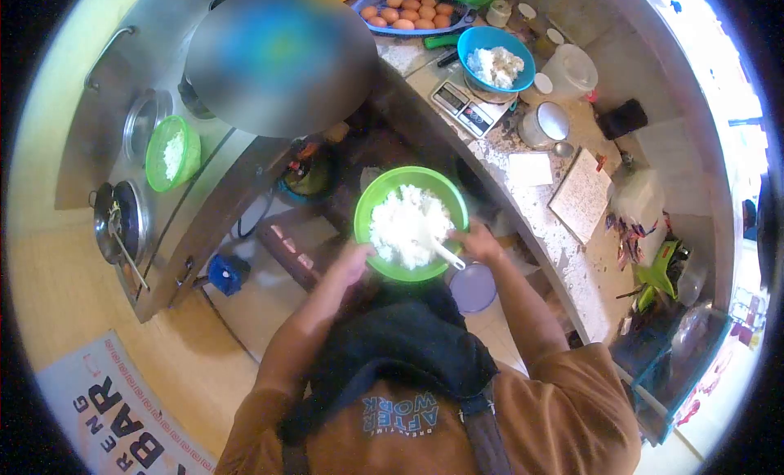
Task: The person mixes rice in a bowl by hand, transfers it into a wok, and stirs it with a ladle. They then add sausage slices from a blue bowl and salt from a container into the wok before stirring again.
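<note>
A light green bowl (369, 191) of white rice (404, 222) is held in front of my body, between the two counters. My left hand (353, 261) grips its rim at the lower left, fingers partly hidden by the bowl. On the other side my right hand (480, 242) is closed on the rim, close to the handle of a white spoon (445, 253). The spoon's head rests in the rice, and its handle leans over the near rim.
On the right counter are a blue bowl of rice (523, 75), a digital scale (463, 110), a white mug (542, 125) and a tray of eggs (380, 27). The left counter bears another green bowl (189, 152) and a pan (131, 230). A blurred patch covers the upper left.
</note>
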`<state>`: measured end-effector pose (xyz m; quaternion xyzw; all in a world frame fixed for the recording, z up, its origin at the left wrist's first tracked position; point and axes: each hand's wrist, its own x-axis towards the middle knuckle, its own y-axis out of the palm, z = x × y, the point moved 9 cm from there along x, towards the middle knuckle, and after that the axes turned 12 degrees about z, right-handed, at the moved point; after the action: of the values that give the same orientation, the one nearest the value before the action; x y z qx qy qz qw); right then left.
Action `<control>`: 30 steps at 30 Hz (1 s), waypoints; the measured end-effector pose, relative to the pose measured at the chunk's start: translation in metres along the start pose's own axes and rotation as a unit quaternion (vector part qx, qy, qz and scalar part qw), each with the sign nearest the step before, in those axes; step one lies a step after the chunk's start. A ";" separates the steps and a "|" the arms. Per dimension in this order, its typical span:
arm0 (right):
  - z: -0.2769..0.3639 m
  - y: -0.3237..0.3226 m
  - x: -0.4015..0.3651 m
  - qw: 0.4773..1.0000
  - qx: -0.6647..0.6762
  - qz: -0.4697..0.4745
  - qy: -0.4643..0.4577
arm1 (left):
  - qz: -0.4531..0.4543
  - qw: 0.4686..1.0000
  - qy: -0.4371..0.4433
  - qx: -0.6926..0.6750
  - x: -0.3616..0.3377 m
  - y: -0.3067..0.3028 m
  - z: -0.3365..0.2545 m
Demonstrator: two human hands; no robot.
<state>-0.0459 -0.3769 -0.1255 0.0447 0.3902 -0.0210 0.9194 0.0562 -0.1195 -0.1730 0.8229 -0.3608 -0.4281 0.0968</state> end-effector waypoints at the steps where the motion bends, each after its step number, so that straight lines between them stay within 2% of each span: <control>1: -0.008 -0.001 0.004 1.000 0.016 0.004 -0.007 | 0.036 0.999 -0.017 0.014 0.006 0.001 0.000; 8: -0.027 -0.002 0.008 0.996 0.068 -0.039 -0.030 | 0.008 0.999 -0.021 0.042 -0.001 0.009 -0.013; 10: -0.033 -0.006 0.005 0.992 0.103 -0.067 -0.015 | -0.183 0.969 -0.039 0.161 -0.033 0.002 -0.043; 11: -0.037 -0.008 0.008 0.992 0.104 -0.068 -0.016 | -0.182 0.969 -0.039 0.161 -0.047 0.000 -0.049; 13: -0.064 -0.018 0.025 0.987 0.124 -0.102 -0.031 | 0.022 0.949 0.069 0.308 -0.086 0.020 -0.072; 14: -0.083 -0.020 0.044 0.986 0.127 -0.100 -0.030 | 0.084 0.948 0.004 0.306 -0.121 0.039 -0.086; 15: -0.097 -0.027 0.064 0.985 0.104 -0.120 -0.067 | 0.144 0.941 -0.062 0.300 -0.159 0.060 -0.099; 16: -0.101 -0.034 0.077 0.982 0.081 -0.137 -0.103 | 0.210 0.904 0.014 0.371 -0.187 0.074 -0.108; 17: -0.124 -0.033 0.090 0.990 0.066 -0.118 0.031 | 0.273 0.854 0.087 0.435 -0.218 0.092 -0.109; 18: -0.128 -0.034 0.102 0.991 0.069 -0.111 0.035 | 0.243 0.876 0.057 0.413 -0.236 0.099 -0.109; 19: -0.126 -0.025 0.122 0.964 -0.248 -0.042 0.089 | 0.211 0.895 0.030 0.392 -0.252 0.105 -0.111; 20: -0.135 -0.015 0.142 0.831 -0.540 0.030 0.128 | 0.204 0.916 -0.037 0.344 -0.271 0.099 -0.101; 21: -0.147 -0.008 0.159 0.798 -0.588 0.048 0.124 | 0.196 0.929 -0.104 0.294 -0.291 0.085 -0.090; 22: -0.156 -0.012 0.172 0.825 -0.551 0.011 0.125 | 0.193 0.929 -0.107 0.296 -0.312 0.071 -0.086; 24: -0.166 -0.018 0.191 0.866 -0.483 -0.075 0.108 | 0.165 0.956 -0.225 0.090 -0.336 0.049 -0.069; 25: -0.167 -0.020 0.196 0.868 -0.471 -0.127 0.093 | 0.163 0.955 -0.227 0.097 -0.326 0.046 -0.068; 27: -0.164 -0.024 0.204 0.855 -0.466 -0.220 0.065 | -0.050 0.981 -0.138 0.124 -0.299 0.015 -0.080; 28: -0.158 -0.027 0.204 0.836 -0.477 -0.266 0.055 | -0.155 0.936 -0.164 0.270 -0.288 -0.019 -0.070; 29: -0.147 -0.028 0.202 0.816 -0.486 -0.309 0.044 | -0.152 0.934 -0.170 0.276 -0.268 -0.033 -0.047; 30: -0.137 -0.028 0.200 0.794 -0.495 -0.353 0.031 | -0.246 0.915 -0.100 0.304 -0.253 -0.054 -0.043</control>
<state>-0.0073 -0.3924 -0.3655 -0.5561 0.3649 -0.1465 0.7322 0.0224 0.0846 -0.0116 0.8283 -0.2678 -0.3879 -0.3029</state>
